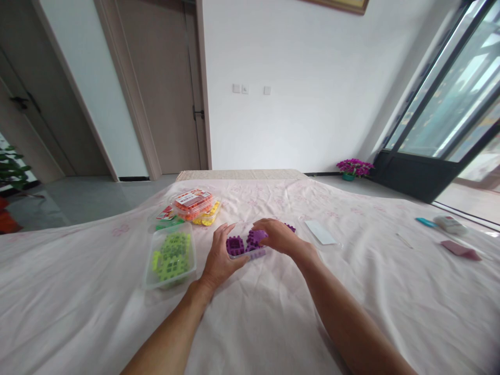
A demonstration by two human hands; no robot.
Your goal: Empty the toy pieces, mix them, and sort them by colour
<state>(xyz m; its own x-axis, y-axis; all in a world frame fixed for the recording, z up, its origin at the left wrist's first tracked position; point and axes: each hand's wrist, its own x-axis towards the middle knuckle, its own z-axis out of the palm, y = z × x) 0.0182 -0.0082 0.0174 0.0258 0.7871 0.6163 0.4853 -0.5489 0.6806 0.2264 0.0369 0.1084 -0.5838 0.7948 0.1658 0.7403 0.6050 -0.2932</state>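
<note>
A clear plastic box (250,255) holding purple toy building blocks (235,245) lies on the cloth in front of me. My left hand (221,255) grips the box at its left side, with the thumb along the near edge and the fingers at the far left. Over the right half of the box, my right hand (274,235) is curled with its fingertips on a purple block (255,238). Part of that block and the box's right end are hidden behind this hand. Another purple piece (290,227) shows just beyond the right hand.
To the left stands a translucent box (149,268) with green blocks. Behind it, clear packs hold orange blocks (193,204) and yellow blocks (211,214). A white card (321,232) lies right of my hands. Further right are a blue item (425,222), a white pack (450,225) and a pink piece (461,250).
</note>
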